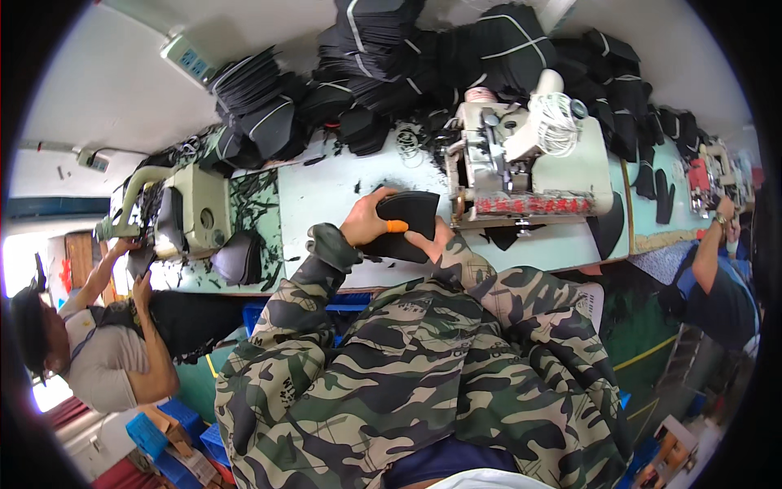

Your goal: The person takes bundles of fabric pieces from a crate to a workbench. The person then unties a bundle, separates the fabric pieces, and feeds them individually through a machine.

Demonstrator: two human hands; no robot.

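Observation:
Between my hands, over the white table's front part, is a stack of black curved fabric pieces. My left hand grips its left side, the thumb, wrapped in an orange cover, lying across the top. My right hand holds the lower right edge, thumb on the upper face; its other fingers are mostly hidden behind the pieces. Just to the right stands a white industrial sewing machine with a cone of white thread on top.
Tied bundles of black pieces line the wall behind the table. At left, a co-worker handles dark material by another sewing machine. Another person works at far right. Black scraps litter the tabletop; blue crates stand lower left.

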